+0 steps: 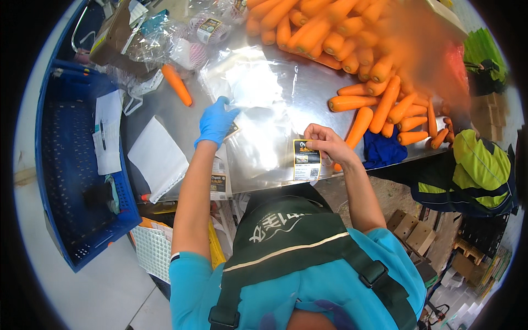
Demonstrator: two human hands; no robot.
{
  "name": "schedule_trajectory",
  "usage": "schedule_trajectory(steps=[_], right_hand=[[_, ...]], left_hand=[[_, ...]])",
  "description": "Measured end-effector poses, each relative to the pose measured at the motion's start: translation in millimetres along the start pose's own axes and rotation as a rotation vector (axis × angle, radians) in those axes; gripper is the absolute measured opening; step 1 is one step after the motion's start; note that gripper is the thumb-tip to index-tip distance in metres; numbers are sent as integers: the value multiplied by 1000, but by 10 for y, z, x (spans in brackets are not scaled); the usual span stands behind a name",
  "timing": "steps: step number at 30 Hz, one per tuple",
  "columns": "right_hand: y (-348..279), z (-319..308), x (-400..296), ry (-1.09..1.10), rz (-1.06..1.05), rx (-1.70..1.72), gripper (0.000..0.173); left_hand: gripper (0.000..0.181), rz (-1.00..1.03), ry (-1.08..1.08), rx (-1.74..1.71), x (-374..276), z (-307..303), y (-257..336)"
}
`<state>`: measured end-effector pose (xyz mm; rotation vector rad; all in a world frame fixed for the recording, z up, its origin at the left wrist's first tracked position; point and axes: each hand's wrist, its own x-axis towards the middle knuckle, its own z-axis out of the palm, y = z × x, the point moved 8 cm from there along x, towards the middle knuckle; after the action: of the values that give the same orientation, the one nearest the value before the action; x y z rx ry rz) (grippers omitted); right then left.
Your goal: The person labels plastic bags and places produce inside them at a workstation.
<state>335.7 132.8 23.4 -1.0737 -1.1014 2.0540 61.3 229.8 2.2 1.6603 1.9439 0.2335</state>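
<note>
My left hand (216, 122), in a blue glove, rests at the left edge of clear plastic bags (264, 84) lying on a metal table (165, 103). Its thumb and forefinger are apart, and its underside is hidden. The corner of a dark label (233, 130) shows beside the palm. Bare, my right hand (328, 144) pinches the upper right part of a black, yellow and white printed label (307, 161) near the table's front edge. Another strip of labels (218, 183) lies by my left forearm, partly covered by it.
Carrots (330, 33) are heaped at the back and right; a single carrot (177, 85) lies left. A blue cloth (383, 148) is by the right edge. Left stands a blue crate (70, 136). White paper (159, 159) lies nearby. At right is another person's yellow-and-navy sleeve (478, 169).
</note>
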Motion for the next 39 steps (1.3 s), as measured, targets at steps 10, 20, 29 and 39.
schedule_trajectory(steps=[10,20,29,39], right_hand=[[304,-436,-389,90,39,88,16],[207,-264,-293,48,33,37,16],[337,-428,-868,239,-50,165,18],[888,-218,-1607,412,-110,240,15]], left_hand=[[24,77,-15,-149,-104,-80,-94],[21,128,-173,153,-193,263,-79],[42,507,-472,483,-729,547,444],[25,435,-683,-141,-488,800,-14]])
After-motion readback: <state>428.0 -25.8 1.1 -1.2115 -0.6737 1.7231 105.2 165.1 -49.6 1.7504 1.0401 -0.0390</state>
